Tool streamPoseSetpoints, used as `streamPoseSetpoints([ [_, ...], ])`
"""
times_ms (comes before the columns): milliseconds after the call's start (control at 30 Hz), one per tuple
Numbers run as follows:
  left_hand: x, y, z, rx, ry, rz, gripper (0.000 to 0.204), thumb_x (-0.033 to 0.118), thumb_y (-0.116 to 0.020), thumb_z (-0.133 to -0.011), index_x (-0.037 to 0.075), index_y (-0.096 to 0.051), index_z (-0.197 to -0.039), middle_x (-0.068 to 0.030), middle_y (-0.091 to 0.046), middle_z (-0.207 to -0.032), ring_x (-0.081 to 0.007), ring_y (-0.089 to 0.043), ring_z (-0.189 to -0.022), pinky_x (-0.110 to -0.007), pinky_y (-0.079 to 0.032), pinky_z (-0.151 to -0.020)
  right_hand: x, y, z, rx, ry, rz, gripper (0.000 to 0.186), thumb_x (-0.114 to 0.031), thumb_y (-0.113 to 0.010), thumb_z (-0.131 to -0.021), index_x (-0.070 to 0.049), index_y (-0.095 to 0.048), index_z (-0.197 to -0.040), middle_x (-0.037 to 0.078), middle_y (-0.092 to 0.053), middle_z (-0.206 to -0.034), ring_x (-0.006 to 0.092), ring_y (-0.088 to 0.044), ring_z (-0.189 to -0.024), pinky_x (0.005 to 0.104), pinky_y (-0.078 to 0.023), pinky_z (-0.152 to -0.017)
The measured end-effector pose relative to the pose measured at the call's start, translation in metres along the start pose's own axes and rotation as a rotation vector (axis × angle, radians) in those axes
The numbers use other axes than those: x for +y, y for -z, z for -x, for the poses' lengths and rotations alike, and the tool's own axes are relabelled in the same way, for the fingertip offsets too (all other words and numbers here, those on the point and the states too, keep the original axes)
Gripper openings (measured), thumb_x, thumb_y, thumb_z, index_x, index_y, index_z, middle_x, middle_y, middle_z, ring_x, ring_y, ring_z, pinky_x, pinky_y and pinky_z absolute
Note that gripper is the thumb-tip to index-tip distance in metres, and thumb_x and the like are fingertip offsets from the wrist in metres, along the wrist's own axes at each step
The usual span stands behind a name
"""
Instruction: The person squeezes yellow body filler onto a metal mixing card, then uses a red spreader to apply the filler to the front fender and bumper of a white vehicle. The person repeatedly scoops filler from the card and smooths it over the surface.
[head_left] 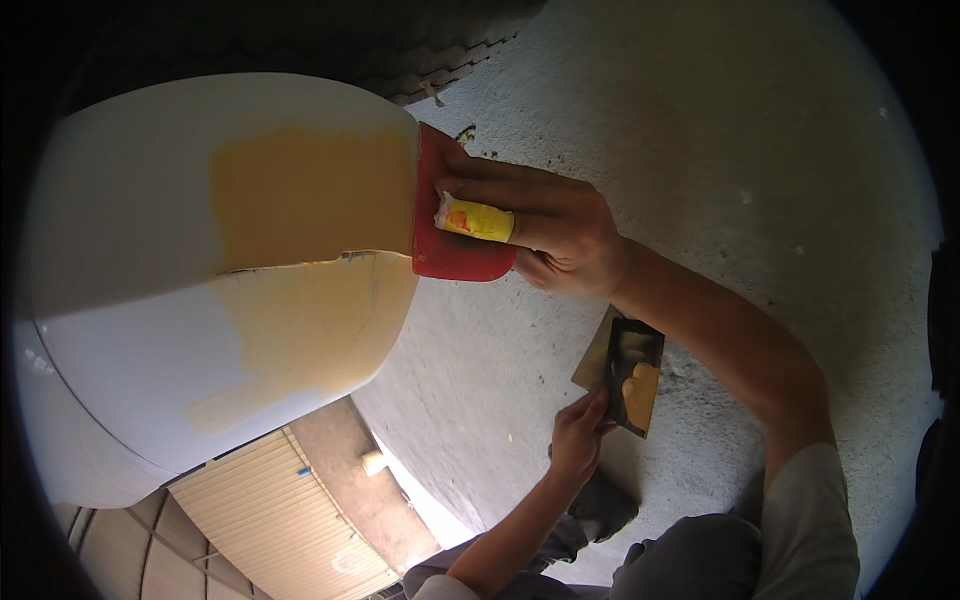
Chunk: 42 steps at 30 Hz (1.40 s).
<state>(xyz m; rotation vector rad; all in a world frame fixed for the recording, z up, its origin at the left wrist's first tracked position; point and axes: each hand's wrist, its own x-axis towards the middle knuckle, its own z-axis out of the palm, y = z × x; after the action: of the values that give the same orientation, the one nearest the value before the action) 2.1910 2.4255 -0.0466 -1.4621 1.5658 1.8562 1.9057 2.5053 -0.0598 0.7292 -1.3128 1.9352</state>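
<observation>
My right hand presses a red flexible spreader against the edge of a white vehicle body panel. A yellow wrap covers one of its fingers. Yellowish filler coats part of the panel in a broad patch, and a raised ridge of it runs across the middle. Lower down, my left hand grips a dark mixing plate bearing a lump of filler. A flat metallic scraper sits behind the plate, beside the same fingers.
Rough grey concrete floor stretches below and to the right. Dark ribbed material lies beyond the panel at the top. A corrugated cream shutter shows at the lower left, near a bright opening. My knee is at the bottom.
</observation>
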Motion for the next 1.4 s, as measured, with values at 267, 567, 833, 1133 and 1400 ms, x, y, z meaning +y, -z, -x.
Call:
streamPoseSetpoints([
  [267, 0.0, -0.009, -0.005, -0.011, 0.001, 0.01, 0.025, 0.018, -0.058, -0.107, -0.001, -0.07, -0.118, -0.0074, -0.075, -0.103, -0.0146, -0.072, -0.087, -0.03, -0.057, -0.08, -0.017, 0.046, -0.086, 0.054, 0.158, 0.094, 0.038, -0.012, -0.078, -0.081, -0.008, -0.072, -0.118, 0.012, -0.072, -0.121, 0.0275, -0.071, -0.113, 0.0373, -0.062, -0.093],
  [567, -0.007, -0.001, -0.01, 0.008, -0.011, 0.025, 0.024, 0.018, -0.061, -0.106, 0.0, -0.07, -0.118, -0.0047, -0.075, -0.1, -0.0129, -0.071, -0.084, -0.03, -0.056, -0.078, -0.036, 0.007, -0.124, 0.19, 0.358, 0.102, 0.023, -0.025, -0.067, -0.09, -0.014, -0.076, -0.108, -0.001, -0.072, -0.105, 0.0183, -0.07, -0.1, 0.0315, -0.061, -0.08],
  [833, -0.009, 0.004, -0.007, 0.014, 0.023, 0.032, 0.025, 0.018, -0.061, -0.105, 0.001, -0.07, -0.121, -0.0049, -0.075, -0.1, -0.0125, -0.071, -0.083, -0.03, -0.058, -0.076, -0.007, 0.011, -0.074, 0.176, 0.245, 0.047, 0.042, -0.013, -0.081, -0.077, -0.018, -0.074, -0.117, -0.002, -0.071, -0.115, 0.0182, -0.071, -0.101, 0.0303, -0.063, -0.083],
  [1133, -0.009, 0.007, -0.006, 0.015, -0.026, 0.046, 0.026, 0.017, -0.057, -0.107, -0.001, -0.069, -0.122, -0.0083, -0.075, -0.108, -0.0172, -0.073, -0.094, -0.033, -0.057, -0.086, 0.001, 0.002, 0.003, 0.036, -0.005, -0.037, 0.044, -0.004, -0.082, -0.078, -0.006, -0.069, -0.12, 0.011, -0.068, -0.133, 0.0306, -0.067, -0.123, 0.0406, -0.059, -0.103],
  [1400, 0.015, -0.019, -0.008, -0.121, -0.082, 0.29, 0.031, 0.019, -0.055, -0.108, 0.0, -0.063, -0.13, -0.0077, -0.072, -0.117, -0.016, -0.069, -0.104, -0.031, -0.052, -0.092, -0.046, 0.078, 0.025, -0.325, -0.204, 0.174, 0.041, -0.013, -0.082, -0.08, -0.01, -0.07, -0.119, 0.006, -0.071, -0.128, 0.0238, -0.072, -0.111, 0.0451, -0.06, -0.098],
])
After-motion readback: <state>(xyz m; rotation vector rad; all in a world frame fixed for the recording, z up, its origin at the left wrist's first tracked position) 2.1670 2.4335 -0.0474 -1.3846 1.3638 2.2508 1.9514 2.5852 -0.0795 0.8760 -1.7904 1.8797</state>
